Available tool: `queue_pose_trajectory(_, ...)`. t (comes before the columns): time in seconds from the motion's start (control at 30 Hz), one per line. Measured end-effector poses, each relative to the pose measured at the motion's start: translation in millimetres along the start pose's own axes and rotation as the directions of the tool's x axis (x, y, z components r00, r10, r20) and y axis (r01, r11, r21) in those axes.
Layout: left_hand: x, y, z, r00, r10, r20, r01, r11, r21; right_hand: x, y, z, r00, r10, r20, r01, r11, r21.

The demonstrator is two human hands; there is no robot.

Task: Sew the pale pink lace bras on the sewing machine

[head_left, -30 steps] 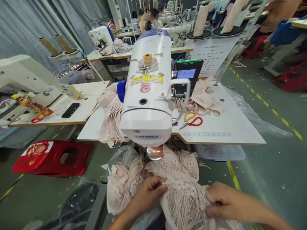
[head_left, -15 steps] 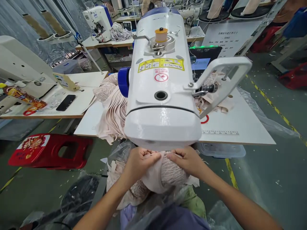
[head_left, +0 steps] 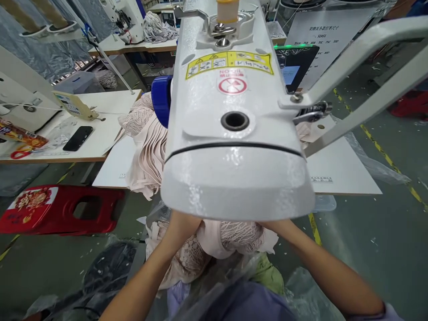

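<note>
The white sewing machine head (head_left: 237,178) fills the middle of the view and hides the fingers of both hands. My left hand (head_left: 186,219) reaches under its front edge from the left; my right hand (head_left: 277,225) does so from the right. Between them hangs a beige lace bra (head_left: 239,236), a smooth band beside a rounded lace part, its upper edge out of sight behind the machine. Half a second earlier both hands pinched that edge, and the bra still hangs between them. Below and left, more beige lace pieces (head_left: 189,258) lie heaped near my lap.
Stacked beige pieces (head_left: 149,156) lie left of the machine on the white table (head_left: 344,174). A pale lever frame (head_left: 361,76) juts out at right. On the left table are a phone (head_left: 78,138) and red-handled scissors (head_left: 22,153). A red stool (head_left: 67,209) stands below.
My view has come closer to the machine, which now looms larger. Both hands have gone further beneath its head, so their fingers are now covered. The bra has moved slightly up with them.
</note>
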State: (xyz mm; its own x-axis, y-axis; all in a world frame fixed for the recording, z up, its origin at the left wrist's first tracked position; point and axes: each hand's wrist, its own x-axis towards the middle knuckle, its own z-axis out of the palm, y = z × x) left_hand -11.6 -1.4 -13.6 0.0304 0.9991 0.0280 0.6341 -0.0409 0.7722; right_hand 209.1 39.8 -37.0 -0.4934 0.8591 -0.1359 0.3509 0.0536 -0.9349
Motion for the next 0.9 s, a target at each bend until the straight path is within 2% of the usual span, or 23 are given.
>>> queue_pose_trajectory(0.1, 0.7, 3.0, -1.8, 1.0, -0.009, -0.012, 0.009, 1.0, 0.016, -2.9, 16.9, 4.5, 1.0, 0.002, -0.015, -0.001, 0.999, 0.051)
queue_pose_trajectory(0.17, 2.6, 4.8, -3.3, 1.0, -0.012, -0.015, 0.012, 1.0, -0.006, -7.6, 33.3, 8.4, 0.999, -0.029, 0.036, 0.025, 0.994, 0.109)
queue_pose_trajectory(0.23, 4.3, 4.4, -4.8, 1.0, -0.012, -0.017, 0.012, 0.999, -0.035, -14.7, 50.5, 11.7, 0.975, -0.074, 0.21, 0.036, 0.983, 0.178)
queue_pose_trajectory(0.27, 4.7, 3.5, -5.7, 1.0, -0.016, -0.021, 0.015, 0.999, -0.045, -19.1, 58.3, 12.8, 0.942, -0.085, 0.326, 0.017, 0.978, 0.207)
queue_pose_trajectory(0.33, 4.2, 1.5, -7.3, 0.999, -0.034, -0.023, 0.032, 0.998, -0.049, -28.9, 70.7, 14.0, 0.861, -0.05, 0.506, -0.089, 0.965, 0.247)
queue_pose_trajectory(0.37, 3.4, 0.8, -8.1, 0.999, -0.045, -0.021, 0.044, 0.998, -0.045, -34.2, 75.0, 14.2, 0.842, -0.011, 0.54, -0.159, 0.95, 0.267)
queue_pose_trajectory(0.47, 0.7, 2.5, -9.4, 0.996, -0.077, -0.033, 0.076, 0.997, -0.035, -50.0, 81.5, 13.4, 0.858, 0.083, 0.506, -0.289, 0.894, 0.342)
queue_pose_trajectory(0.63, -0.1, 13.3, -8.2, 0.994, -0.097, -0.055, 0.094, 0.994, -0.056, -72.4, 83.9, 9.3, 0.943, 0.152, 0.297, -0.274, 0.859, 0.433)
queue_pose_trajectory(0.73, -1.6, 14.5, -9.1, 0.991, -0.126, -0.052, 0.125, 0.992, -0.031, -81.4, 82.7, 5.3, 0.946, 0.172, 0.275, -0.29, 0.828, 0.48)
queue_pose_trajectory(0.83, -10.0, 11.8, -11.0, 0.984, -0.125, -0.13, 0.133, 0.99, 0.052, -87.0, 75.2, -1.2, 0.951, 0.155, 0.266, -0.27, 0.838, 0.475)
queue_pose_trajectory(0.9, -21.4, 12.6, -10.2, 0.974, -0.046, -0.223, 0.078, 0.987, 0.141, -89.2, 65.6, -7.5, 0.961, 0.154, 0.23, -0.25, 0.841, 0.481)
